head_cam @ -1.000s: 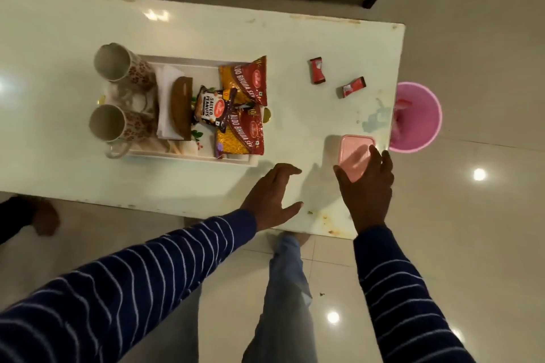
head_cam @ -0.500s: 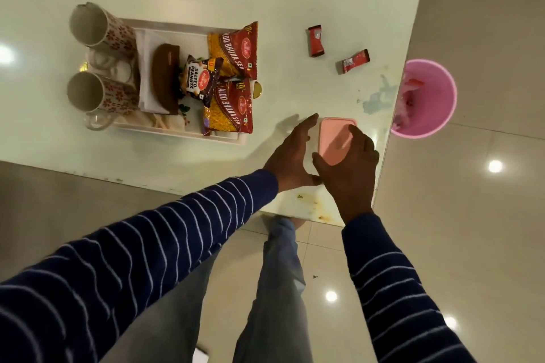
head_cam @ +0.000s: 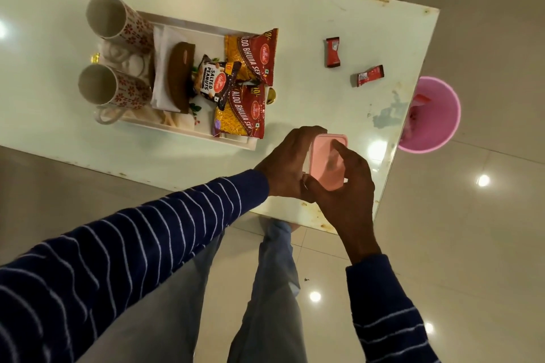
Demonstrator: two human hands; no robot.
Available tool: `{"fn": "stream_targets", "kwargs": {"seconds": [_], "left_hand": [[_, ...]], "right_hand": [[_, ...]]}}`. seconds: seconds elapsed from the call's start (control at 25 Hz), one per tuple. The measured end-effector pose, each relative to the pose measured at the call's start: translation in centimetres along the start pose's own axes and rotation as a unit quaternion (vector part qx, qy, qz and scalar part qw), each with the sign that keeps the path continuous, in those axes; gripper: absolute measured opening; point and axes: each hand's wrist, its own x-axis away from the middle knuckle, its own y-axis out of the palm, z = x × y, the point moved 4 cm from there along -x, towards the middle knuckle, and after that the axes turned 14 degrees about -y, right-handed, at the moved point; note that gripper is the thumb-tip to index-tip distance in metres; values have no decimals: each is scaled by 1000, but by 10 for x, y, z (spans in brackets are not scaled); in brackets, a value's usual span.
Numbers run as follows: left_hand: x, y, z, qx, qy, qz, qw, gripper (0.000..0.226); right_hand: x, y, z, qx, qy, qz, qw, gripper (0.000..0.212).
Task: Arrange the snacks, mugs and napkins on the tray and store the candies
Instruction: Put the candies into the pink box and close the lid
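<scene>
both hands on pink container (head_cam: 326, 160) near front table (head_cam: 339, 20) edge: left hand (head_cam: 287, 163) wrapped round its side, right hand (head_cam: 343, 186) gripping lid from near side, forefinger on top (lid looks still on; contents hidden); tray (head_cam: 188, 25) part looks done: two mugs (head_cam: 118, 22) on left end, napkins (head_cam: 162, 68) under brown holder, snack packs (head_cam: 250, 56) on right end; left to do: two red candies (head_cam: 332, 51) loose on table well beyond container, not stored; likely next: open lid, drop candies in, close

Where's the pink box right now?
The pink box is held between both hands, left and right, above the table's near right corner.
</scene>
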Motion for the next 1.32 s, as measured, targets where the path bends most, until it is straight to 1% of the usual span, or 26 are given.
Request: {"fn": "stream_targets", "kwargs": {"seconds": [0.12, 0.2, 0.32, 0.44, 0.48, 0.6, 0.68, 0.76, 0.84, 0.92, 0.96, 1.0, 1.04, 1.08, 1.12, 1.2, 1.24, 1.32], "left_hand": [[0, -4, 0, -6, -4, 6, 1000, 114], [0, -8, -2, 3, -9, 2, 1000, 115], [3, -17, -12, 1, -10, -15, 1000, 112], [7, -22, -22, 18, -24, -28, 999, 112], [8, -23, -24, 30, -28, -22, 999, 111], [10, -27, -30, 48, -30, 9, 998, 112], [11, -29, -35, 46, -29, 20, 998, 116], [12, -31, -39, 48, -39, 21, 998, 123], [13, -31, -41, 45, -46, 25, 998, 125], [14, -29, -44, 42, -51, 28, 997, 123], [14, -28, -45, 44, -52, 28, 997, 122], [14, -27, -46, 47, -51, 28, 997, 122], [15, -27, -48, 52, -50, 27, 997, 122], [15, -26, -49, 58, -51, 27, 997, 122], [16, -26, -50, 63, -53, 27, 996, 122], [16, -26, -52, 70, -59, 26, 995, 122], [15, -25, -52, 71, -64, 24, 995, 123], [11, -23, -52, 65, -78, 23, 995, 126]], "right_hand": [[-6, -7, 0, -14, 17, -46, 999, 81], [-9, -15, 0, -50, 19, -60, 997, 75], [-12, -29, -1, -141, 18, -34, 989, 52], [-16, -35, 9, -191, 52, -6, 980, 33], [-17, -37, 15, -207, 66, 18, 976, 30], [-22, -45, 41, -218, 115, 104, 964, 26], [-23, -46, 60, -219, 143, 124, 957, 26], [-23, -43, 79, -242, 180, 125, 945, 27], [-24, -37, 94, -250, 209, 109, 939, 32], [-24, -33, 103, -208, 220, 83, 949, 32], [-25, -33, 106, -143, 210, 65, 965, 32], [-24, -36, 106, -51, 188, 51, 979, 32], [-23, -40, 105, 38, 162, 44, 985, 34], [-23, -44, 102, 97, 132, 51, 985, 36], [-25, -47, 96, 118, 107, 64, 985, 36], [-41, -54, 84, 124, 39, 79, 988, 33], [-55, -55, 77, 133, -4, 70, 989, 31], [-91, -52, 63, 165, -88, 23, 982, 32]]}}
